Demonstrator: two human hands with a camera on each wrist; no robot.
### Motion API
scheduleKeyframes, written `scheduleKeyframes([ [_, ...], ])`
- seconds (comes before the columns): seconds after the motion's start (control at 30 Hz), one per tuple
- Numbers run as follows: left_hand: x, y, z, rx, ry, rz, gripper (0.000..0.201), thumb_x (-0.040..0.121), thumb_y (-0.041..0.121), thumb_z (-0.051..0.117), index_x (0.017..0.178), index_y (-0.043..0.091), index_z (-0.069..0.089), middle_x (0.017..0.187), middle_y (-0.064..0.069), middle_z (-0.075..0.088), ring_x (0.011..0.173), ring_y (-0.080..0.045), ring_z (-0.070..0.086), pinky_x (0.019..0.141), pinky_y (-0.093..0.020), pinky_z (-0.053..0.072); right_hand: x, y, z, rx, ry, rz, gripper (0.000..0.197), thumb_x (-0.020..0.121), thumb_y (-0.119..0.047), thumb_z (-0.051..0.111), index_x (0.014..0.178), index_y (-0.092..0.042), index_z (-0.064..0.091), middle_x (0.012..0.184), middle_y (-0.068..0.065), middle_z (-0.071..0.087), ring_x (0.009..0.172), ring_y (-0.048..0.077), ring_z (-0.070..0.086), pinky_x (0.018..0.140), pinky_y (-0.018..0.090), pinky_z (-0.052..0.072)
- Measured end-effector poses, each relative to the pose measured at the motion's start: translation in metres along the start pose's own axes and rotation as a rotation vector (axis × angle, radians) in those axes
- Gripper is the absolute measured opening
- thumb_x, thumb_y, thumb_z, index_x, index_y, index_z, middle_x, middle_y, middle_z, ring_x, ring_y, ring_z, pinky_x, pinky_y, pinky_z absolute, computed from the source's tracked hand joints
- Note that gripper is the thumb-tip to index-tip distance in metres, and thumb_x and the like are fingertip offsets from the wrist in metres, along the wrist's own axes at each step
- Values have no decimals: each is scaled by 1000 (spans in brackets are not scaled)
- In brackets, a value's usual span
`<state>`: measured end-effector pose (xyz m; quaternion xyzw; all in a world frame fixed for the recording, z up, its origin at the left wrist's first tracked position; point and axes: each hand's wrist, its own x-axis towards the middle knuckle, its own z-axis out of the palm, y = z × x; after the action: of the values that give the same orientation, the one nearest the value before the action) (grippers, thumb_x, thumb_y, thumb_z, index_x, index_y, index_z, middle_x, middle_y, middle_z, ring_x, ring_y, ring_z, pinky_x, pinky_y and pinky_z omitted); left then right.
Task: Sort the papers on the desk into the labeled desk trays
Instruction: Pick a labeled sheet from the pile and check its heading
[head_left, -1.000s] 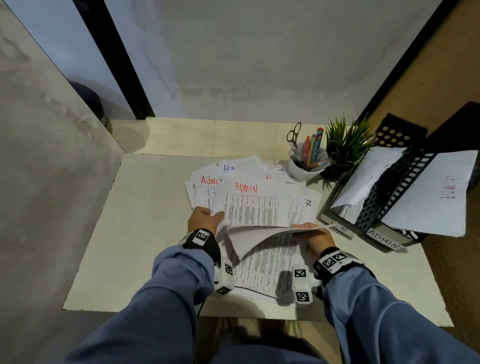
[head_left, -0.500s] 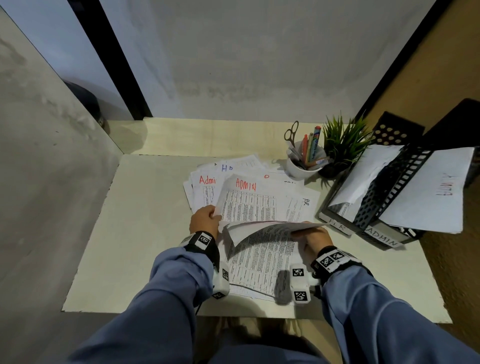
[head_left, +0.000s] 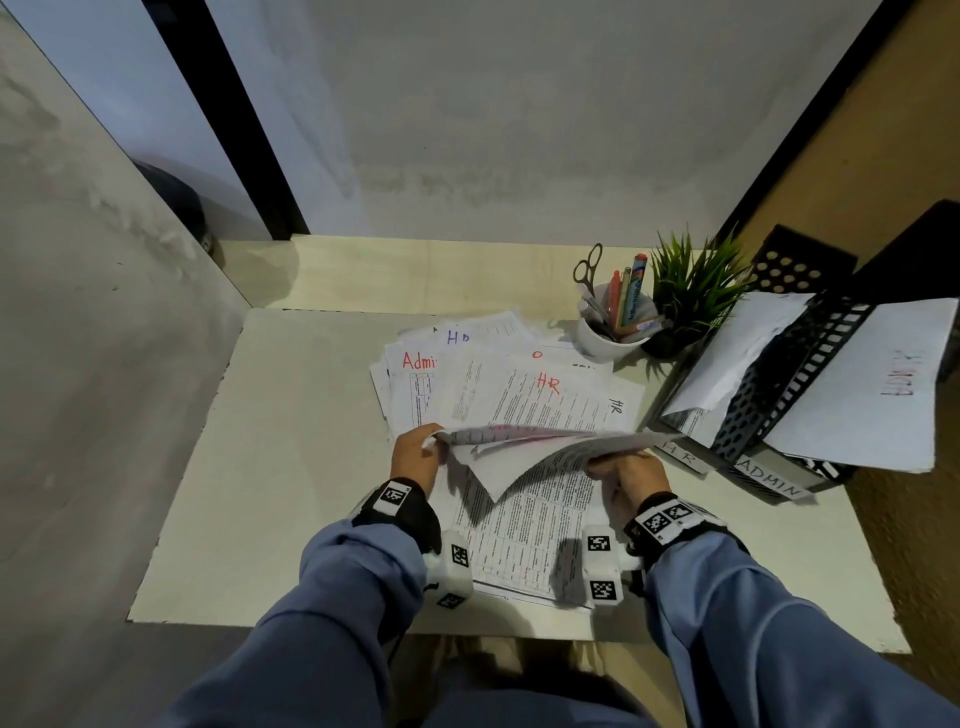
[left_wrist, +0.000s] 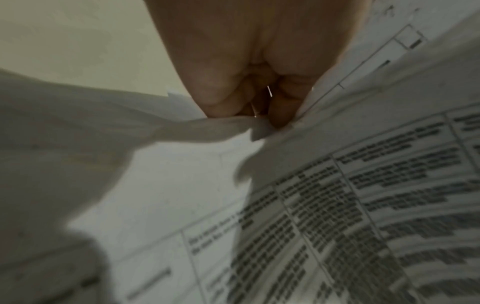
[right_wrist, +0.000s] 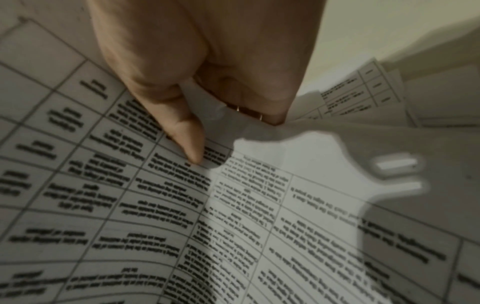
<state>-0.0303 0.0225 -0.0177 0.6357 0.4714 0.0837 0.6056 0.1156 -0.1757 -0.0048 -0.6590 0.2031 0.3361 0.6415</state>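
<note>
Pale desk (head_left: 291, 467), pretty cluttered

Papers (head_left: 519, 395) are spread across the middle; a pen cup (head_left: 605, 338), plant (head_left: 685, 306) and black trays (head_left: 779, 457) are parked at the right.

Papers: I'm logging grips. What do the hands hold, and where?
Both hold lifted sheets: left hand pinches the left corner, right hand the right edge.

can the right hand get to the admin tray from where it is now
Probably yes. The admin tray stands just right of the right hand, with only bare desk between them. But that hand, like the left hand, already holds the lifted papers in its grip, so they would travel along.
</note>
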Motion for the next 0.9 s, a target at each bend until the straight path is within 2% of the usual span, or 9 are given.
scheduleKeyframes([
  [0.07, -6, 9, 4, -101, -34, -53, 16, 83, 13, 48, 76, 7, 60, 82, -10, 59, 82, -22, 50, 78, -30, 38, -3, 0, 4, 74, -86, -2, 29, 68, 27, 49, 84, 4, 57, 70, 9, 68, 71, 22, 64, 52, 19, 52],
  [0.17, -7, 12, 6, -302, -112, -122, 72, 69, 76, 52, 121, 28, 60, 121, 5, 62, 113, -14, 54, 103, -34, 35, -5, -2, 11, 85, -123, 30, 61, 63, 16, 66, 119, 1, 48, 107, 18, 67, 106, 34, 61, 80, 32, 55],
  [0.23, -11, 22, 7, -326, -151, -101, 92, 58, 89, 48, 127, 29, 56, 126, 9, 58, 116, -13, 53, 109, -40, 34, -13, -12, 17, 78, -154, 15, 60, 69, 10, 69, 124, 8, 47, 108, 19, 68, 103, 29, 65, 89, 35, 53],
  [0.33, -19, 46, 4, -257, -95, 92, 45, 71, 50, 72, 107, 25, 65, 108, 1, 69, 101, -21, 65, 98, -49, 48, -32, -39, 30, 7, -158, -185, 31, 80, 11, 61, 111, 6, 57, 84, 8, 71, 68, 10, 70, 57, 14, 54],
  [0.43, -26, 76, -3, -197, 58, 259, 10, 80, 22, 68, 89, 25, 68, 94, -12, 71, 88, -28, 68, 83, -52, 55, -46, -67, 42, -120, -152, -450, 23, 81, 2, 66, 103, -5, 65, 90, 2, 69, 84, 16, 69, 70, 21, 54],
  [0.57, -38, 111, -15, -244, 162, 483, 22, 85, 7, 65, 83, 28, 60, 82, 3, 67, 71, 2, 63, 64, -16, 53, -66, -89, 52, -110, -150, -678, 15, 78, 3, 69, 77, -11, 65, 73, -8, 69, 71, 5, 66, 70, 22, 53],
  [0.67, -38, 99, -13, -220, 147, 432, 22, 84, 9, 67, 95, 26, 59, 88, 14, 65, 76, 10, 63, 65, -11, 51, -73, -80, 58, -142, -144, -670, 19, 77, 7, 66, 80, -11, 63, 81, 5, 67, 70, 6, 65, 64, 19, 54],
  [0.8, -33, 67, -2, -174, 106, 214, 21, 84, 14, 68, 104, 15, 62, 97, -3, 70, 93, -22, 67, 76, -28, 53, -64, -42, 56, -263, -126, -442, 14, 79, 8, 62, 83, -5, 63, 88, 17, 67, 83, 28, 64, 68, 27, 54],
  [0.9, -36, 71, -3, -189, 108, 208, 19, 86, 15, 67, 104, 13, 64, 92, 0, 70, 89, -19, 68, 71, -25, 55, -67, -46, 58, -288, -93, -467, 6, 80, 8, 61, 86, 7, 64, 74, 13, 63, 72, 26, 59, 62, 24, 52],
])
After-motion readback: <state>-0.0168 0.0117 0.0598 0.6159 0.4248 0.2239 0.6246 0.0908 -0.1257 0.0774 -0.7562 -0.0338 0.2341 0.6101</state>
